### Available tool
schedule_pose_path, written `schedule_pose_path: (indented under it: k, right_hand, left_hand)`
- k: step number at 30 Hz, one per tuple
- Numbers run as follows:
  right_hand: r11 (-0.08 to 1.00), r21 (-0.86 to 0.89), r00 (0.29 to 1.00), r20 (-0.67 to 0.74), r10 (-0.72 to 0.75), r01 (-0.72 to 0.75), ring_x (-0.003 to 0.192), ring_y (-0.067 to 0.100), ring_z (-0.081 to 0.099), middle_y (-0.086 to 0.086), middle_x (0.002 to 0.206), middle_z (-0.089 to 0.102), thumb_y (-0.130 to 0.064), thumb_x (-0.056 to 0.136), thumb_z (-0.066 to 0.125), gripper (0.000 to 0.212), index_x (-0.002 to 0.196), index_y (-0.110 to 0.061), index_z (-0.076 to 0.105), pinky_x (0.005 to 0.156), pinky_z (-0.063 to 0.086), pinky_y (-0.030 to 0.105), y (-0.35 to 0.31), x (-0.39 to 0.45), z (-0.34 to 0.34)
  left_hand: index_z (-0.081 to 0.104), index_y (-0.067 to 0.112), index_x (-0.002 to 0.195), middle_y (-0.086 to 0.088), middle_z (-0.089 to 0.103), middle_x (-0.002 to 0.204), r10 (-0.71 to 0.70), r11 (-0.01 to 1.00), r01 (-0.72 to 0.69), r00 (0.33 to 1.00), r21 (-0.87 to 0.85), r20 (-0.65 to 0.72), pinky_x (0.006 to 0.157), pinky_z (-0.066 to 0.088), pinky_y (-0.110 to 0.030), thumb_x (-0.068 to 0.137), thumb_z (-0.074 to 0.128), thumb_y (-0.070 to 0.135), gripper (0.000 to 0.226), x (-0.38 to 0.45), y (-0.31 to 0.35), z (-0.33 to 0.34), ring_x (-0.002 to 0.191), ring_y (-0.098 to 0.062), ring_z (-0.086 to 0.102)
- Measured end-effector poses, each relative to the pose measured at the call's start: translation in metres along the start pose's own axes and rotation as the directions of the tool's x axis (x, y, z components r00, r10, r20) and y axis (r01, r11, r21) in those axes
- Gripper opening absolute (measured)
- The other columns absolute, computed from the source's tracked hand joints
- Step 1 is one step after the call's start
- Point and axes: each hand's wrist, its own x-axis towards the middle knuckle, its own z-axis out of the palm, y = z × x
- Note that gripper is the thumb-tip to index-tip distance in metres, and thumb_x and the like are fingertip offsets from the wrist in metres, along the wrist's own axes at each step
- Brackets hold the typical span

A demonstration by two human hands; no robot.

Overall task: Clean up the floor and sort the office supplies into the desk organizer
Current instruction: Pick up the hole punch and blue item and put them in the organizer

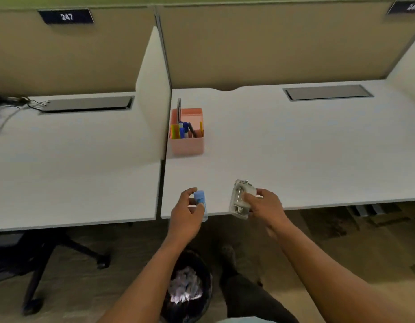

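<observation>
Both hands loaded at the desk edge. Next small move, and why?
Probably carry the left hand forward and drop its small blue box into the pink organizer. That hand is on the organizer's side, the organizer still shows room at the back, and the right hand holds the bulkier white hole punch.

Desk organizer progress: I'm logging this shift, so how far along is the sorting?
Done: pens and markers stand in the pink organizer; crumpled paper fills the bin. In hand: left hand holds a blue box, right hand a white hole punch. Left: placing both.
</observation>
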Motion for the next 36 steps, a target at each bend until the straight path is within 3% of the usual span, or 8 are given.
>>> schedule_pose_path:
  k: [5, 9, 12, 18, 22, 25, 33, 36]
  right_hand:
    - [0.999, 0.027, 1.000, -0.021, -0.022, 0.023, 0.087, 0.023, 0.069, 0.004, 0.100, 0.066, -0.028, 0.078, 0.066, 0.025, 0.099, -0.015, 0.059, 0.075, 0.061, 0.044, -0.060, 0.093, 0.014]
    - [0.995, -0.061, 0.996, -0.049, -0.080, 0.077, 0.070, 0.019, 0.061, 0.004, 0.077, 0.062, -0.025, 0.078, 0.061, 0.017, 0.078, -0.008, 0.059, 0.061, 0.056, 0.036, -0.120, 0.163, 0.028]
    - [0.979, -0.153, 0.990, -0.009, -0.139, 0.136, 0.060, 0.014, 0.049, -0.001, 0.067, 0.055, -0.025, 0.081, 0.061, 0.017, 0.072, -0.011, 0.057, 0.050, 0.035, 0.026, -0.167, 0.212, 0.045]
    - [0.963, -0.200, 0.979, 0.133, -0.157, 0.181, 0.060, 0.013, 0.050, -0.002, 0.066, 0.053, -0.024, 0.078, 0.063, 0.020, 0.065, -0.016, 0.052, 0.049, 0.035, 0.024, -0.225, 0.287, 0.096]
    - [0.948, -0.267, 0.972, 0.202, -0.118, 0.171, 0.073, 0.015, 0.060, 0.003, 0.083, 0.064, -0.029, 0.079, 0.067, 0.021, 0.087, -0.010, 0.065, 0.054, 0.043, 0.024, -0.237, 0.319, 0.133]
    - [0.927, -0.341, 0.970, 0.227, -0.083, 0.159, 0.085, 0.020, 0.066, 0.008, 0.094, 0.068, -0.034, 0.077, 0.070, 0.035, 0.098, -0.006, 0.067, 0.063, 0.051, 0.029, -0.236, 0.333, 0.155]
    - [0.774, -0.580, 0.933, 0.358, -0.039, 0.254, 0.082, 0.019, 0.061, 0.006, 0.090, 0.064, -0.040, 0.081, 0.069, 0.035, 0.092, -0.009, 0.059, 0.053, 0.040, 0.023, -0.219, 0.348, 0.164]
    - [0.694, -0.642, 0.908, 0.418, -0.041, 0.327, 0.081, 0.018, 0.054, 0.004, 0.091, 0.059, -0.040, 0.086, 0.066, 0.036, 0.102, -0.009, 0.058, 0.060, 0.040, 0.025, -0.224, 0.351, 0.163]
  left_hand:
    - [0.046, 0.033, 0.129, 0.006, 0.055, 0.117, -0.006, 1.000, 0.003, 0.991, -0.018, -0.131, 0.066, 0.049, -0.020, 0.095, 0.057, 0.018, 0.039, 0.075, 0.030, -0.005, 0.093, -0.009, 0.059]
    - [0.046, 0.034, 0.125, 0.008, 0.055, 0.112, -0.022, 1.000, 0.023, 0.981, 0.006, -0.191, 0.064, 0.047, -0.017, 0.095, 0.057, 0.017, 0.036, 0.138, 0.062, -0.007, 0.087, -0.004, 0.057]
    - [0.048, 0.027, 0.129, 0.005, 0.058, 0.114, -0.018, 0.999, 0.024, 0.971, 0.021, -0.238, 0.065, 0.047, -0.018, 0.095, 0.056, 0.016, 0.037, 0.182, 0.080, -0.008, 0.092, -0.013, 0.061]
    - [0.050, 0.024, 0.131, 0.004, 0.060, 0.110, -0.048, 0.999, 0.043, 0.953, -0.025, -0.299, 0.059, 0.046, -0.010, 0.094, 0.056, 0.010, 0.040, 0.238, 0.100, -0.006, 0.092, -0.015, 0.061]
    - [0.051, 0.028, 0.127, 0.004, 0.063, 0.110, -0.091, 0.995, 0.074, 0.933, -0.060, -0.348, 0.067, 0.047, -0.017, 0.093, 0.056, 0.008, 0.040, 0.265, 0.103, -0.009, 0.094, -0.017, 0.063]
    - [0.051, 0.027, 0.125, 0.001, 0.062, 0.114, -0.090, 0.996, 0.077, 0.917, -0.049, -0.387, 0.062, 0.047, -0.006, 0.093, 0.057, 0.008, 0.037, 0.282, 0.108, -0.013, 0.090, -0.011, 0.063]
    - [0.049, 0.021, 0.132, -0.004, 0.063, 0.120, -0.112, 0.994, 0.098, 0.885, -0.054, -0.453, 0.060, 0.049, -0.005, 0.092, 0.060, 0.009, 0.043, 0.320, 0.109, -0.021, 0.089, -0.014, 0.064]
    - [0.049, 0.024, 0.132, -0.005, 0.064, 0.122, -0.120, 0.993, 0.107, 0.882, -0.054, -0.456, 0.065, 0.050, -0.010, 0.092, 0.061, 0.012, 0.044, 0.326, 0.107, -0.021, 0.097, -0.017, 0.065]
